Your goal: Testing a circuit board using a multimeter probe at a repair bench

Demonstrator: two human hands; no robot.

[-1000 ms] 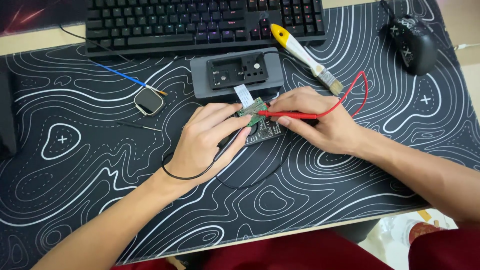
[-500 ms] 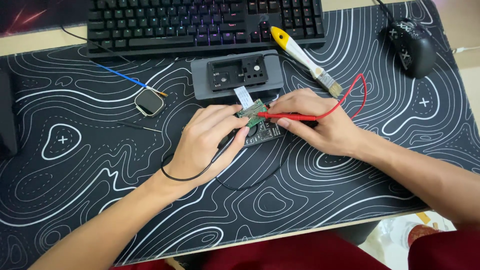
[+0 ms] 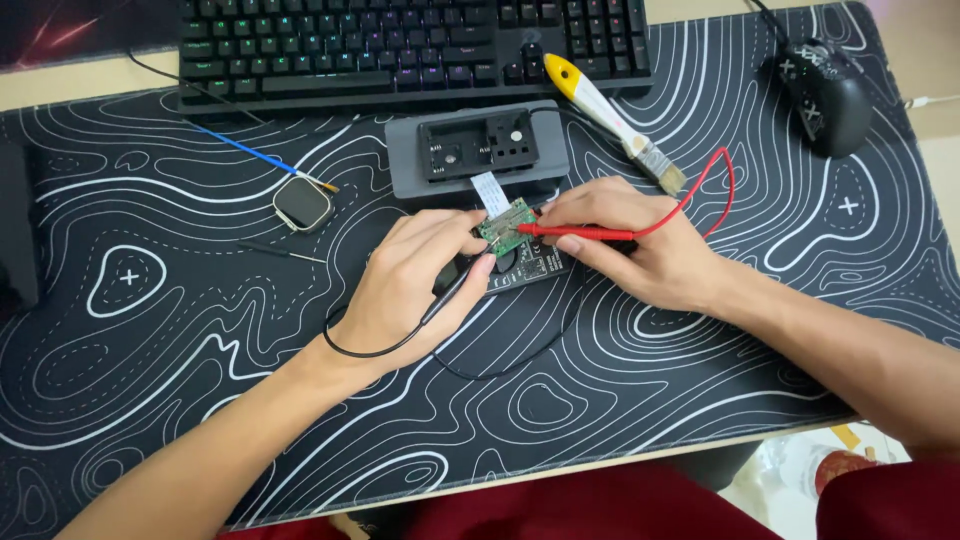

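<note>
My right hand (image 3: 640, 250) grips a red test probe (image 3: 580, 233) whose tip touches a small green circuit board (image 3: 507, 226) at the middle of the mat. A red wire (image 3: 715, 185) loops from the probe behind that hand. My left hand (image 3: 415, 290) holds a black probe (image 3: 450, 290) against the board's left side; its black wire (image 3: 500, 365) curls under my wrist. Under the board lies a dark meter (image 3: 535, 265), mostly hidden by my fingers. A white ribbon cable (image 3: 490, 192) rises from the board toward a grey device housing (image 3: 478, 150).
A black keyboard (image 3: 410, 45) lies at the back, a black mouse (image 3: 828, 95) at the right. A yellow-handled brush (image 3: 610, 118) rests beside the housing. A square watch body (image 3: 302, 204), a blue-handled tool (image 3: 262, 158) and a thin black tool (image 3: 280, 252) lie left on the patterned mat (image 3: 150, 330).
</note>
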